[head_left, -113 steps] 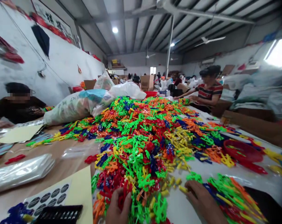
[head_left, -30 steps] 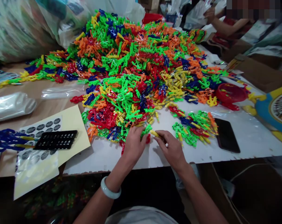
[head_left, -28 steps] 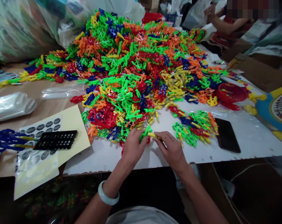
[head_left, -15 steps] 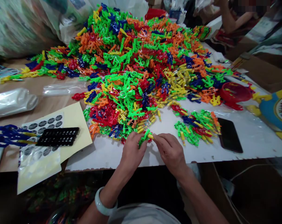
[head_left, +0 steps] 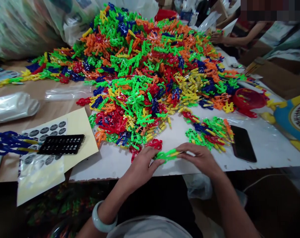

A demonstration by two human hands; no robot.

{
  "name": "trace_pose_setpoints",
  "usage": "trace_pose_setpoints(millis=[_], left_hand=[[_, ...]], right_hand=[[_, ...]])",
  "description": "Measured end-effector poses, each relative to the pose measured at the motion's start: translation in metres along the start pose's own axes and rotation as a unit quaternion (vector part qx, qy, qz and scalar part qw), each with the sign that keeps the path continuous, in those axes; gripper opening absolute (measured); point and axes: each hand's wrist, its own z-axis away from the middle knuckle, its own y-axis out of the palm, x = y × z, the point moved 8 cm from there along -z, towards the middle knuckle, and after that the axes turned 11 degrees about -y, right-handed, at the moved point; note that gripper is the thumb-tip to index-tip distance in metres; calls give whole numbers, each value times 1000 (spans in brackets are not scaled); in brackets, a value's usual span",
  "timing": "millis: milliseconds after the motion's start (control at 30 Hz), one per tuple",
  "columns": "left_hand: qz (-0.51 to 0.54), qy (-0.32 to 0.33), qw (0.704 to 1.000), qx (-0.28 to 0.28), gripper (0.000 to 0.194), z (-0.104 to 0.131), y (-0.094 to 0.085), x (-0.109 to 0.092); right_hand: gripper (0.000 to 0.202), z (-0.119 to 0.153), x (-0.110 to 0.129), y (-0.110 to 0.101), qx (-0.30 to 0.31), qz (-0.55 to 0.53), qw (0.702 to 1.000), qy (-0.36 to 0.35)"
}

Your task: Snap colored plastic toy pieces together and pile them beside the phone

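Note:
Near the table's front edge, a green plastic figure with a yellow tip [head_left: 167, 154] is held between my two hands. My left hand [head_left: 143, 165] pinches its green end. The fingers of my right hand [head_left: 200, 157] close on the yellow tip at the other end. Just beyond my left hand lie red plastic figures [head_left: 154, 144], at the front of a large heap of colored plastic figures [head_left: 140, 96]. To the right of my right hand is a small group of green, blue and red figures with yellow tips [head_left: 209, 132].
A black phone [head_left: 243, 143] lies at the right. A black slotted rack [head_left: 61, 144] holding blue figures rests on sticker sheets [head_left: 84, 132] at the left. At the far right are a red bowl [head_left: 249, 99] and a blue-yellow object [head_left: 293, 115]. Another person's hand [head_left: 216, 37] works across the table.
Both hands have shifted slightly right and more of the green figure shows between them. Red figures now lie beyond my left hand. The other person's arm has lowered towards the heap.

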Motion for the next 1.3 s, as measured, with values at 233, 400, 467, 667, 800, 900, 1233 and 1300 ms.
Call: trace_pose_setpoints(millis=[233,400,467,667,800,900,1233,1300], left_hand=[[-307,-8,940,-149,44,-35,21,-6],[-383,4,908,-168,12,-44,23,-10],[-357,6,914,-193,13,-40,11,-9],[52,-125,961,-243,19,-19,-37,29],[293,-218,901,-233,22,-9,-30,55],[357,-203,883,-228,22,-7,-23,54],[279,-167,907,-269,14,3,-19,36],[245,-154,913,-287,13,6,-21,33]], right_hand=[[24,-31,-20,-50,-143,334,932,-10],[21,-87,-56,9,-92,327,936,88],[16,-94,-62,13,-87,350,925,117],[14,-53,-13,11,-138,150,975,93],[10,-17,38,49,-85,14,995,43],[6,-4,51,68,-72,18,997,35],[8,-4,40,77,-111,-11,988,105],[9,-2,40,77,-132,-32,983,121]])
